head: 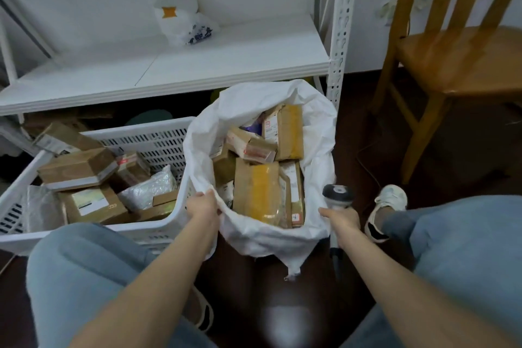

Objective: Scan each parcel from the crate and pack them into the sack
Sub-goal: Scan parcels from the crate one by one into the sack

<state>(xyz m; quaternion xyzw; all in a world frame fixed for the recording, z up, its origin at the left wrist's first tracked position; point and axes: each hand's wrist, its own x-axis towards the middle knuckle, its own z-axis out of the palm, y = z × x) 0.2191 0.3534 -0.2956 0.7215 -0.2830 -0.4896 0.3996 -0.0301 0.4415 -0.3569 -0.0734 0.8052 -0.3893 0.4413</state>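
Note:
A white woven sack (316, 133) stands open on the floor between my knees, holding several brown cardboard parcels (258, 192) with yellow tape and labels. My left hand (204, 206) grips the sack's near left rim. My right hand (343, 220) holds a grey barcode scanner (337, 195) by its handle and touches the sack's near right rim. To the left, a white slotted plastic crate (158, 138) holds several more parcels: brown boxes (77, 168) and a bubble-wrap packet (147, 189).
A white metal shelf (197, 68) stands behind the crate and sack, with a white plastic bag (183, 22) on it. A wooden chair (457, 65) stands at the right. My jeans-clad knees and a white shoe (387, 206) flank the sack on the dark floor.

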